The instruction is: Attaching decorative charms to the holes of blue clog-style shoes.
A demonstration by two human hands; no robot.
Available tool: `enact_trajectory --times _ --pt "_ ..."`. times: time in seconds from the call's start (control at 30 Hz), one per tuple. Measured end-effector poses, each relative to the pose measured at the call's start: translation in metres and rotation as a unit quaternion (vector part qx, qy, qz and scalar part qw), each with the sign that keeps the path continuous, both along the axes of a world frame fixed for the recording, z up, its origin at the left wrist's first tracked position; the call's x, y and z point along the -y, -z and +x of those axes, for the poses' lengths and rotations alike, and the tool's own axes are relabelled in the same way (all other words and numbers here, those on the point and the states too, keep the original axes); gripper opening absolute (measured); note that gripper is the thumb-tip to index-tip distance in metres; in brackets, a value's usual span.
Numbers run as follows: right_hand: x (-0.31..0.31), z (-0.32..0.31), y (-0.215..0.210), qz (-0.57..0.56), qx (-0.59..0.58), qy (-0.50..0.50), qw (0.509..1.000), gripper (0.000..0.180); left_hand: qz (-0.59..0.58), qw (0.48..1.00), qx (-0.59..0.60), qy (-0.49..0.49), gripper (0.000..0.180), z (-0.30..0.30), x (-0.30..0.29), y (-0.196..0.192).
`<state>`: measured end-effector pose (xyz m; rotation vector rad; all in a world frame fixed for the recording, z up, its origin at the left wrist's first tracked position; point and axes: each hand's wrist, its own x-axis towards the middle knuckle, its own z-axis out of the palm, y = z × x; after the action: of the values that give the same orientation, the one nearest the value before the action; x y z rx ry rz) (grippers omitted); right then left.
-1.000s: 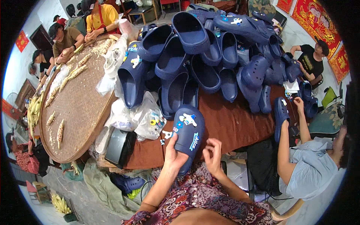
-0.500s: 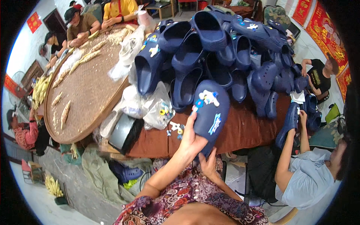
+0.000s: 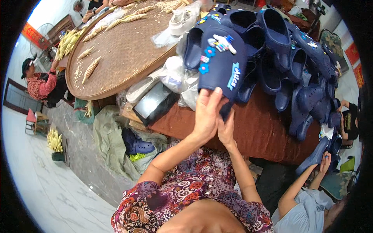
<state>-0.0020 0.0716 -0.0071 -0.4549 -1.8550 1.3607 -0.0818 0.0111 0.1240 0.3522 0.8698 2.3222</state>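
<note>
I hold up a dark blue clog (image 3: 223, 70) with small coloured charms on its top. My left hand (image 3: 206, 114) grips its heel end from the left. My right hand (image 3: 226, 128) sits just below and to the right, fingers against the same end of the clog. The clog is raised over the brown table (image 3: 256, 128), in front of a big heap of dark blue clogs (image 3: 287, 58).
A large round woven tray (image 3: 124, 50) with corn cobs lies left of the heap, with clear plastic bags (image 3: 178, 79) beside it. A loose blue clog (image 3: 136, 143) lies on the floor. Another person (image 3: 311, 202) sits at the right holding a clog; a seated person (image 3: 40, 83) is far left.
Both hands have lifted the charmed clog higher and closer to the camera. The view has tilted, so the tray and heap have shifted up and right.
</note>
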Motion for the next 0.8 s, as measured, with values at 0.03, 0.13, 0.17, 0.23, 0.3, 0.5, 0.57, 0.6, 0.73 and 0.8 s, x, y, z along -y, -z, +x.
enact_trajectory --times 0.03,0.13,0.17,0.23,0.3,0.5,0.57,0.6,0.73,0.8 --pt "0.002 -0.008 -0.006 -0.028 0.025 -0.033 0.999 0.047 -0.011 0.999 -0.014 -0.037 0.031 -0.009 0.004 -0.004" --pt "0.010 -0.027 -0.030 -0.050 0.029 -0.130 0.990 0.057 -0.047 0.993 -0.043 -0.103 0.025 -0.048 0.013 0.001" --pt "0.011 -0.030 -0.022 -0.018 0.044 -0.141 0.989 0.060 -0.060 0.991 -0.047 -0.109 0.025 -0.064 0.015 0.001" --pt "0.013 -0.030 -0.017 0.010 0.061 -0.149 0.987 0.062 -0.093 0.986 -0.067 -0.125 0.022 -0.094 0.015 -0.004" --pt "0.020 -0.025 -0.032 -0.003 0.059 -0.183 0.981 0.063 -0.088 0.984 -0.078 -0.135 0.017 -0.131 0.014 0.003" --pt "0.016 0.013 -0.005 0.033 0.125 -0.112 0.985 0.046 -0.171 0.974 -0.081 -0.123 0.028 -0.218 0.005 0.019" --pt "0.014 0.028 0.005 0.011 0.135 -0.079 0.988 0.035 -0.181 0.977 -0.061 -0.089 0.030 -0.226 0.001 0.024" --pt "0.013 0.035 0.006 0.008 0.137 -0.075 0.988 0.035 -0.188 0.979 -0.044 -0.061 0.032 -0.227 -0.002 0.026" --pt "0.011 0.055 0.010 0.004 0.177 -0.039 0.983 0.030 -0.311 0.932 -0.187 -0.006 0.039 -0.232 -0.003 0.043" --pt "0.013 0.060 0.014 0.003 0.195 -0.031 0.980 0.030 -0.390 0.866 -0.309 -0.040 0.040 -0.223 -0.008 0.047"
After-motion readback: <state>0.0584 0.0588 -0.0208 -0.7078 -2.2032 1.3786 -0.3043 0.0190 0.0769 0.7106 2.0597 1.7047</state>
